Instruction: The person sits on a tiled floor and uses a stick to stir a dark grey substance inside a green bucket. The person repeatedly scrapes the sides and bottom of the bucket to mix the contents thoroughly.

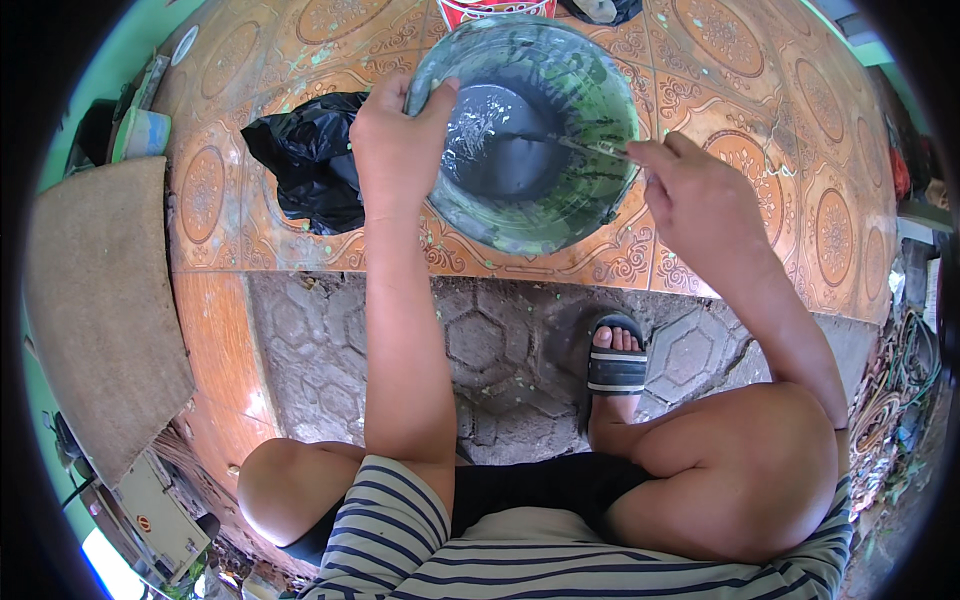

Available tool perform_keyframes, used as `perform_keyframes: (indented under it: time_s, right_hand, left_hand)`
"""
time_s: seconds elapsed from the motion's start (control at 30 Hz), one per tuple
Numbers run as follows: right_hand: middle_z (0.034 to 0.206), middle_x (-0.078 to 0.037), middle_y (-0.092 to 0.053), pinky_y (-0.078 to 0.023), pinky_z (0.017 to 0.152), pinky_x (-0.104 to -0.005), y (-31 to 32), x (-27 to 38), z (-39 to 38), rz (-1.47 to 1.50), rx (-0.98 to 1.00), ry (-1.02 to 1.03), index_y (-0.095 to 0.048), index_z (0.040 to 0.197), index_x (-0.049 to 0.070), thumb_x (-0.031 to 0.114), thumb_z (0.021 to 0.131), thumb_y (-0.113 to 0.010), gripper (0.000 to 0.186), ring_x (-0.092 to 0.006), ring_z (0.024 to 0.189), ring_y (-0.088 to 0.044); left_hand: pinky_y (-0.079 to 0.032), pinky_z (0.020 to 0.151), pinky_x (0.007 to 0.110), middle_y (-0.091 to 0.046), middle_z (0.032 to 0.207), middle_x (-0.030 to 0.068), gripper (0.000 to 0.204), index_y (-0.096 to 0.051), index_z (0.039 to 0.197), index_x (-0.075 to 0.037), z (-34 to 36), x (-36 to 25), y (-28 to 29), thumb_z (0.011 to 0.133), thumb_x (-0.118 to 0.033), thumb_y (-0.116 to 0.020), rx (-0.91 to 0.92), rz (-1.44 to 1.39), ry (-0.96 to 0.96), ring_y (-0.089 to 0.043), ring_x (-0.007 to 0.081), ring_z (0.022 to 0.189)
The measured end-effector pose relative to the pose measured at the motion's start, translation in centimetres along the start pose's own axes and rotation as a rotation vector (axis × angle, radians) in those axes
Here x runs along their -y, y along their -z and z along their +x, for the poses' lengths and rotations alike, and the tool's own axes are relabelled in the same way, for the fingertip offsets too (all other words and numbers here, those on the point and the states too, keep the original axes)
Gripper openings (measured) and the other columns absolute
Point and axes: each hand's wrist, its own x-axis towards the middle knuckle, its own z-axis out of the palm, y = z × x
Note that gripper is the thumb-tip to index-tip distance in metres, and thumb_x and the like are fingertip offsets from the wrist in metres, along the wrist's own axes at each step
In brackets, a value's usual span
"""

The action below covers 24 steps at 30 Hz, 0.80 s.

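Observation:
A round plastic bucket (595,85), green inside and smeared with dark grey, stands tilted towards me on the tiled ledge. Dark grey liquid (515,170) with a shiny, whitish patch lies in its bottom. My left hand (395,145) grips the bucket's left rim, thumb inside the edge. Pinched in my right hand (700,195) is the end of a thin stick-like tool (600,149), which reaches over the right rim. Its far end dips into the liquid, so its exact kind is hidden. Beside my left hand a crumpled black plastic bag (310,165) rests on the tiles.
Behind the bucket sit a red and white container (495,10) and a dark bundle (605,10). A brown board (110,300) lies at the left. Below the ledge (800,240) is hexagonal paving with my sandalled foot (616,365). Tangled cables (910,375) lie at the right.

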Motion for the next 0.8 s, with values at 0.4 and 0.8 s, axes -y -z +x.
perform_keyframes:
  time_s: [0.4,0.8]
  right_hand:
    - [0.099,-0.014,-0.07,-0.059,0.076,-0.0458,2.0,-0.4,0.3,-0.032,-0.085,-0.052,-0.069,0.119,0.007,0.012,0.095,-0.066,0.025,-0.0356,0.085,-0.073]
    - [0.099,-0.015,-0.069,-0.059,0.077,-0.046,1.7,-0.1,0.5,-0.022,-0.034,-0.061,-0.068,0.119,0.006,0.012,0.094,-0.068,0.026,-0.035,0.088,-0.073]
  left_hand:
    - [-0.047,0.064,0.027,-0.069,0.081,0.0026,0.029,-0.07,0.096,0.004,0.6,5.2,-0.2,0.09,-0.02,-0.084,-0.024,-0.477,0.315,-0.058,0.0071,0.07]
    - [-0.047,0.064,0.027,-0.069,0.08,0.0019,0.028,-0.071,0.094,0.004,0.6,5.3,-0.2,0.09,-0.021,-0.084,-0.024,-0.464,0.288,-0.056,0.0066,0.069]
